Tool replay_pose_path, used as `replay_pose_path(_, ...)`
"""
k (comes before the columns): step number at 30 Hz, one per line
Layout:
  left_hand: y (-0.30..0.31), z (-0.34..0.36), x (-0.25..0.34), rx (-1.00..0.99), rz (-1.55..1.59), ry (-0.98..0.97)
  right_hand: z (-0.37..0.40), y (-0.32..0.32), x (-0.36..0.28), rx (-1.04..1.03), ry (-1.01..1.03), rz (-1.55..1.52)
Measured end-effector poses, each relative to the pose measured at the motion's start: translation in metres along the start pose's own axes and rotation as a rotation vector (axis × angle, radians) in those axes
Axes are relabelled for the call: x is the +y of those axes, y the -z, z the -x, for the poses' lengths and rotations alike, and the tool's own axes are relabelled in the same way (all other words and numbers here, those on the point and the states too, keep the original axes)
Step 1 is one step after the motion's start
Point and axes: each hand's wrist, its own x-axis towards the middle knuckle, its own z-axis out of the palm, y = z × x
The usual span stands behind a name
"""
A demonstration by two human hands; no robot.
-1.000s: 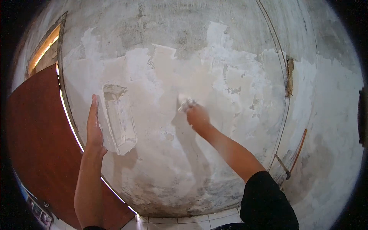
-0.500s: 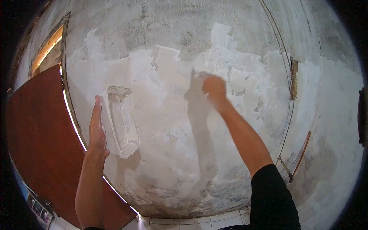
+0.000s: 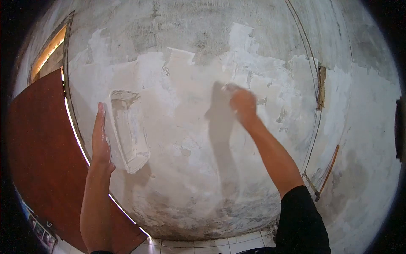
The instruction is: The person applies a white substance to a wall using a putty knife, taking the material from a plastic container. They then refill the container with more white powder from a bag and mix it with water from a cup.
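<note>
On the left, my left hand [image 3: 101,142] supports a long rectangular mud pan [image 3: 119,137] by its outer side, the fingers straight up along it and smeared with white. Whitish filler coats the pan's inside and rim. My right hand [image 3: 244,106] is closed in front of the middle of the wall [image 3: 186,122]. From its fingers juts a small pale tool [image 3: 229,87], blurred by motion and mostly hidden; its exact kind I cannot tell. The shadow of that hand and arm falls on the smooth light coating just left of them.
A reddish-brown door panel [image 3: 40,156] stands at the left beside its frame. Cables run down the wall at the right past a wooden strip [image 3: 322,88]. Lower down, a thin brown stick [image 3: 330,169] leans there. White floor tiles [image 3: 211,244] edge the wall's foot.
My right hand has moved right and slightly down across the wall with its tool. The left hand and pan appear slightly farther left, as the whole view shifts a little.
</note>
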Motion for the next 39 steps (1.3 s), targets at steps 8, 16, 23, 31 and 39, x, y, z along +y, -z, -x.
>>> replay_pose_path(8, 0.002, -0.019, -0.029, -0.115, 0.070, 0.102, 0.094, -0.089, -0.054, -0.432, 0.429, 0.063)
replay_pose_path(16, -0.050, -0.023, -0.019, -0.176, 0.064, 0.101, 0.029, -0.006, -0.017, -0.360, 0.166, -0.092)
replay_pose_path(23, -0.064, -0.032, -0.024, -0.225, 0.134, 0.067, -0.012, -0.009, 0.080, -0.031, 0.051, 0.096)
replay_pose_path(31, -0.100, -0.074, -0.033, -0.374, 0.137, 0.056, 0.075, -0.013, 0.008, -0.442, 0.358, 0.049)
replay_pose_path(39, -0.112, -0.041, 0.001, -0.343, 0.020, 0.034, -0.015, 0.007, 0.162, 0.249, -0.239, -0.037)
